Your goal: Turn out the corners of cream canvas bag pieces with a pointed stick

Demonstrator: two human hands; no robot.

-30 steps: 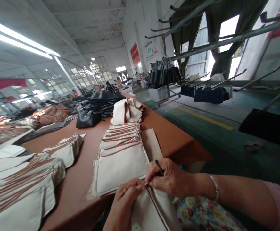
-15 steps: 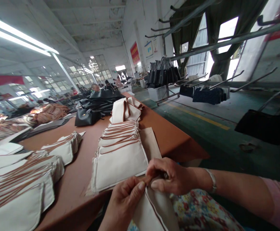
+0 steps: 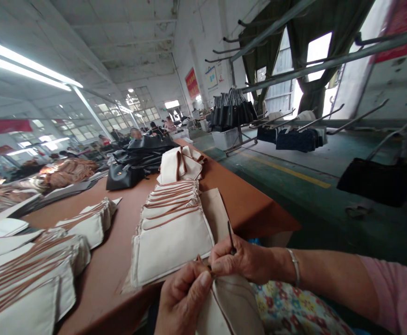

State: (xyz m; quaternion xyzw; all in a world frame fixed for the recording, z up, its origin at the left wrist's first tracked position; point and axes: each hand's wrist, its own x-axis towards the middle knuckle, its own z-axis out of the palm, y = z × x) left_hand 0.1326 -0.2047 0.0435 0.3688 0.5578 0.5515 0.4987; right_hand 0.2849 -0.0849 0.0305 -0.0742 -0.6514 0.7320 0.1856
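Both hands meet at the top end of a cream fabric piece (image 3: 240, 302) with brown edging, which hangs down over the lap. My left hand (image 3: 186, 295) pinches its brown edge between thumb and index finger. Right beside it, my right hand (image 3: 241, 260) grips the same end, and a thin dark tool (image 3: 230, 235) sticks up from between its fingers. The tool's lower part is hidden in the hand. Just beyond the hands, a row of overlapping cream pieces (image 3: 175, 239) with brown edges lies on the brown table covering (image 3: 111, 265).
More cream pieces (image 3: 25, 298) lie in stacks at the left. Black bags (image 3: 123, 177) and folded cream pieces (image 3: 179, 165) sit farther back on the table. A metal rack (image 3: 294, 70) with hanging bags stands at the right. People are seated in the far background.
The dark tool now shows upright in my right hand. My right hand has moved slightly left and down, closer against my left hand. The view has shifted a little.
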